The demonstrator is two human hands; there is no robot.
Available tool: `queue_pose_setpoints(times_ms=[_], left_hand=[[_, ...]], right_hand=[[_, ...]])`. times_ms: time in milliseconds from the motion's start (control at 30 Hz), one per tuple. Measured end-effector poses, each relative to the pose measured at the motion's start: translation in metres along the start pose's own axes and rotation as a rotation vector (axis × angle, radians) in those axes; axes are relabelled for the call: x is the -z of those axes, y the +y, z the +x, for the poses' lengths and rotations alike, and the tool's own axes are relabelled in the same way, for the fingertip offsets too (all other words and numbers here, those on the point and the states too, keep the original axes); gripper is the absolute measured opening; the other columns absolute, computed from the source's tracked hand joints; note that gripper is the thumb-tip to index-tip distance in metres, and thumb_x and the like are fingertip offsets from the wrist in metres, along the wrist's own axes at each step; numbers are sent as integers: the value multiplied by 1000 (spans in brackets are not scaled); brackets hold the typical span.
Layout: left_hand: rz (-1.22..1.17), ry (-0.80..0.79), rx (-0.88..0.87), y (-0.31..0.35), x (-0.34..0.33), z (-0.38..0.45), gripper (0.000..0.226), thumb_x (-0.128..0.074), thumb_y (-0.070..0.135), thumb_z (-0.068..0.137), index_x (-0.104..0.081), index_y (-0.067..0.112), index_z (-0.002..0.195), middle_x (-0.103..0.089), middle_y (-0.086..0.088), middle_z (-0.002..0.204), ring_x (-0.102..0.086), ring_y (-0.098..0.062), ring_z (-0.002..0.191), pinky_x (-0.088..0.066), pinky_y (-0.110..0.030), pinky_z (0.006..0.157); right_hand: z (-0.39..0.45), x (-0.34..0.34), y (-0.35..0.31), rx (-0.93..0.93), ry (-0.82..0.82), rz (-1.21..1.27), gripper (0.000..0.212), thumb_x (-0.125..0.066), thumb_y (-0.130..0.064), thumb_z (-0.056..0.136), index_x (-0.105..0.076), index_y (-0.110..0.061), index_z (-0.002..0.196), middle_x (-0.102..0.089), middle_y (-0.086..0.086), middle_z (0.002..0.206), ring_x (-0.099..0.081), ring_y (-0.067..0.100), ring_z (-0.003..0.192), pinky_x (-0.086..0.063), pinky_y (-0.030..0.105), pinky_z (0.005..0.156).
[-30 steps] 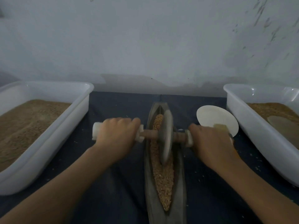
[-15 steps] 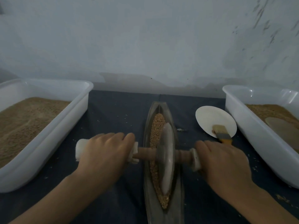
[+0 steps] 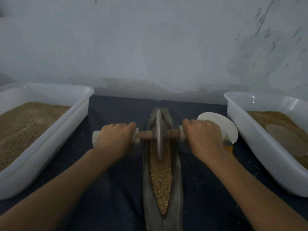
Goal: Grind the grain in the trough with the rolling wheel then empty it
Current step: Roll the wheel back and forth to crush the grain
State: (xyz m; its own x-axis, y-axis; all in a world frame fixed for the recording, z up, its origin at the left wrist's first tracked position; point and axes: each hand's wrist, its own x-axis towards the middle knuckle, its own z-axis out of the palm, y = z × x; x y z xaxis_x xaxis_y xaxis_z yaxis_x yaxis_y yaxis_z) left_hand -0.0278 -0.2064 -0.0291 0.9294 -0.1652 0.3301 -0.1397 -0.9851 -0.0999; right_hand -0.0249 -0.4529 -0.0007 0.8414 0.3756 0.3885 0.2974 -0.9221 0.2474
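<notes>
I'm gripping the rolling wheel's axle with my left hand and right hand, at the trough's far end; grain is scattering over the dark surface below a stained wall.

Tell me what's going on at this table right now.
A person is grinding grain in a narrow boat-shaped trough. The left hand and right hand each grip an end of the axle of the rolling wheel, which sits toward the trough's far end. Whole kernels fill the near part. White tubs of grain stand on either side.
</notes>
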Motion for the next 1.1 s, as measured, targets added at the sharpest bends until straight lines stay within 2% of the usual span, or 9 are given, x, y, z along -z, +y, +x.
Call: queue_pose_setpoints(times_ms=[67, 167, 233, 333, 467, 767, 867, 1000, 1100], left_hand=[[26, -42, -28, 2, 11, -28, 30, -59, 51, 80, -36, 33, 86, -54, 11, 83, -60, -14, 76, -41, -29, 63], [42, -34, -109, 6, 31, -61, 36, -66, 58, 70, -38, 38, 84, -44, 14, 72, -48, -3, 63, -34, -24, 56], [71, -31, -108, 6, 41, -64, 38, -64, 58, 72, -34, 39, 84, -40, 15, 71, -42, -2, 63, -27, -25, 55], [34, -85, -85, 9, 36, -51, 32, -62, 51, 79, -34, 38, 88, -43, 14, 77, -46, -4, 67, -33, -25, 61], [40, 62, -110, 8, 15, -11, 33, -79, 30, 66, -49, 25, 80, -56, 7, 71, -55, -15, 58, -39, -27, 54], [39, 25, -22, 7, 10, -19, 32, -62, 44, 82, -32, 32, 83, -44, 13, 75, -40, -9, 62, -31, -28, 57], [7, -36, -75, 6, 27, -47, 32, -59, 53, 81, -32, 36, 84, -40, 13, 71, -40, -5, 59, -30, -26, 54], [49, 79, -246, 8, 40, -65, 52, -87, 42, 42, -45, 27, 69, -43, 9, 53, -33, -8, 40, -20, -21, 42], [135, 69, -186, 8, 30, -45, 51, -81, 44, 53, -37, 29, 73, -41, 10, 58, -35, -11, 44, -21, -25, 45]], right_hand=[[-28, 8, -3, 43, -46, 42, 30, -74, -26, 73, -50, -23, 91, -59, -3, 83, -50, 14, 65, -33, 27, 58], [-63, 25, -7, 124, 23, 72, 47, -86, -15, 35, -53, -20, 67, -52, -2, 55, -47, 16, 43, -23, 25, 44], [-69, 24, -5, 116, 46, 69, 51, -87, -12, 28, -51, -20, 62, -48, -2, 50, -43, 16, 38, -19, 23, 43], [-55, 12, -1, 79, -49, 58, 47, -89, -19, 43, -52, -23, 72, -55, -4, 58, -51, 15, 45, -26, 25, 43], [-15, -16, 4, 14, -38, 6, 34, -68, -26, 79, -34, -26, 81, -59, -5, 79, -57, 17, 66, -37, 30, 53], [-16, 2, 0, 63, -4, -22, 27, -72, -29, 76, -48, -23, 86, -61, -3, 79, -56, 17, 65, -29, 29, 54], [-53, 17, -2, 132, 20, 13, 47, -89, -23, 43, -54, -21, 74, -56, -4, 59, -51, 16, 45, -25, 24, 44], [-69, 21, -3, 115, 11, 68, 61, -91, -18, 22, -44, -22, 61, -45, -5, 47, -31, 13, 35, 0, 16, 48], [-53, 1, 3, 99, -41, 69, 58, -92, -22, 35, -43, -26, 67, -49, -6, 50, -37, 13, 37, -16, 18, 37]])
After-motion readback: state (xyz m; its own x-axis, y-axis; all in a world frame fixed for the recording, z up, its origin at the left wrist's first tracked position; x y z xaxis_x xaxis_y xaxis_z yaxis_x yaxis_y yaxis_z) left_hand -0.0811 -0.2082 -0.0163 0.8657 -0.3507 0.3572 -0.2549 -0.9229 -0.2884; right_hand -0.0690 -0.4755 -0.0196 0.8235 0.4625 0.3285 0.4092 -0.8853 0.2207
